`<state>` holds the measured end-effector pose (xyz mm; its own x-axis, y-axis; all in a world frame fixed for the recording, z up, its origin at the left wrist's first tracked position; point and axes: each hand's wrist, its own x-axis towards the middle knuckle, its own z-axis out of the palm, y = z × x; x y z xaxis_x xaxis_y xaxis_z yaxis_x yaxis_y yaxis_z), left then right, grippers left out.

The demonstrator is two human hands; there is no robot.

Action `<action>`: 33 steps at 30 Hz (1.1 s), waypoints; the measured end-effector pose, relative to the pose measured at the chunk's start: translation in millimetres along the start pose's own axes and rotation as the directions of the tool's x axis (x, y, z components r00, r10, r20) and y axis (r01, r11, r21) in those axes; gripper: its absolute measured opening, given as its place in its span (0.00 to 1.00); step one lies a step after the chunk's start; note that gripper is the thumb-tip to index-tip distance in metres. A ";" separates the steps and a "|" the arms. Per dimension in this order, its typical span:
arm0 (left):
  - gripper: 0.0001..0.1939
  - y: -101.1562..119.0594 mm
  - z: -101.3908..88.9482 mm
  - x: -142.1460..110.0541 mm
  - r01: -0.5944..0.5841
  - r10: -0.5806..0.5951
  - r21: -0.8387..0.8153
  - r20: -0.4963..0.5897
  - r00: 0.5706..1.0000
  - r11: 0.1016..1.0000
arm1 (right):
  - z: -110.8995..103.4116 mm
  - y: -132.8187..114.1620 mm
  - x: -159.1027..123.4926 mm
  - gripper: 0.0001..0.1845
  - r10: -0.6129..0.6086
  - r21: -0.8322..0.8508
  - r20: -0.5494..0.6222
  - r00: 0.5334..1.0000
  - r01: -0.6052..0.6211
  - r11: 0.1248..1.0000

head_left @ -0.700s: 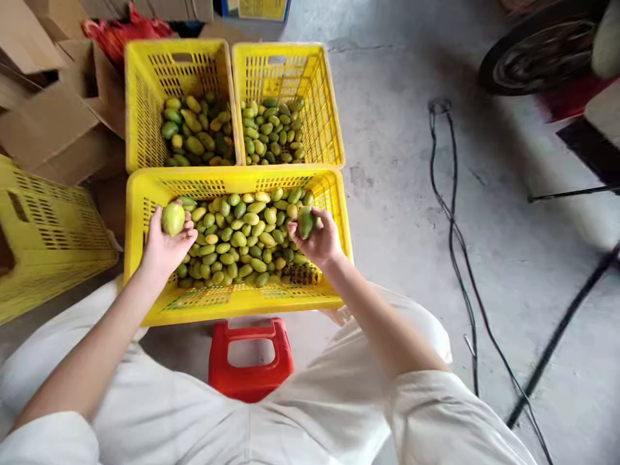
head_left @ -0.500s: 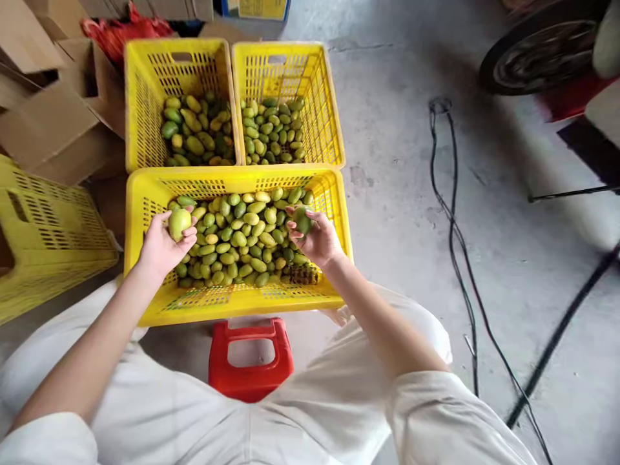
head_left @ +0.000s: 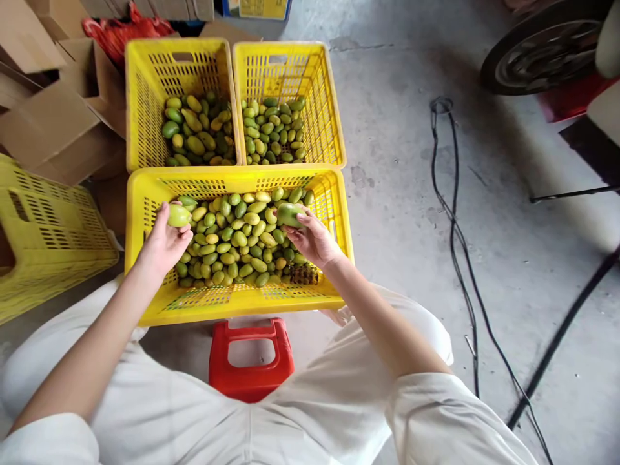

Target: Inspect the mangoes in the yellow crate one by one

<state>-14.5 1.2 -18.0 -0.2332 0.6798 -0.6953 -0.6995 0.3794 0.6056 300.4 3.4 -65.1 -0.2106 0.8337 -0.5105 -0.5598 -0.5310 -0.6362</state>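
Observation:
My left hand (head_left: 165,242) holds a light green mango (head_left: 179,216) between thumb and fingers, over the left side of the front yellow crate (head_left: 232,312). Over the crate's right half, my right hand (head_left: 314,240) grips a darker green mango (head_left: 289,215), its long side turned across my view. Below both hands many small green and yellowish mangoes (head_left: 239,239) fill the crate's bottom. Dark patterned material (head_left: 305,276) shows in its near right corner; I cannot tell what it is.
Behind stand a left yellow crate (head_left: 140,106) with larger mangoes and a right yellow crate (head_left: 334,116) with smaller ones. Another crate (head_left: 58,226) and cardboard boxes (head_left: 48,123) crowd the left. A red stool (head_left: 252,384) is below; cables (head_left: 453,219) and a wheel (head_left: 537,51) lie right.
Both mangoes have been turned in my fingers. The right one now lies crosswise and slightly further left; the left one has tipped sideways. The crates have not moved.

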 end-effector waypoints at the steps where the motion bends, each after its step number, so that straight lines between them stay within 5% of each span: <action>1: 0.16 0.7 0.3 0.0 0.017 -0.017 -0.019 -0.013 1.000 1.000 | 0.0 -0.5 0.3 0.23 -0.006 0.000 0.002 1.000 0.006 1.000; 6: 0.16 1.8 9.9 -5.7 0.030 -0.043 -0.101 -0.128 0.991 0.994 | 2.7 -7.5 -1.1 0.25 0.031 -0.018 -0.022 0.999 -0.032 0.999; 11: 0.14 -0.8 15.6 -9.3 0.026 -0.021 0.025 -0.201 0.979 0.999 | 4.7 -7.4 -1.9 0.27 0.186 -0.006 -0.052 0.981 -0.186 0.983; 17: 0.09 -6.9 12.0 -12.4 0.103 -0.089 0.178 -0.084 0.992 0.979 | -2.5 -0.1 0.7 0.29 0.298 -0.083 -0.167 0.940 -0.314 0.946; 20: 0.14 -15.3 13.7 -16.5 0.162 -0.150 0.217 -0.070 0.986 0.963 | -3.0 -1.5 -1.5 0.30 0.351 -0.101 -0.146 0.925 -0.367 0.925; 25: 0.13 -22.6 14.7 -19.8 0.200 -0.189 0.253 -0.069 0.980 0.946 | 1.9 -0.5 -2.9 0.21 0.245 -0.113 -0.114 0.963 -0.258 0.959; 33: 0.06 -24.5 0.0 -7.9 0.144 -0.124 0.196 -0.110 0.986 0.970 | -7.8 6.9 5.1 0.24 0.148 -0.080 -0.097 0.984 -0.156 0.985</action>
<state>4.4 -13.4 -27.4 -0.2171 0.5544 -0.8035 -0.5798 0.5890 0.5630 301.7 2.7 -76.7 -0.2121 0.7273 -0.6528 -0.4540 -0.6648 -0.5932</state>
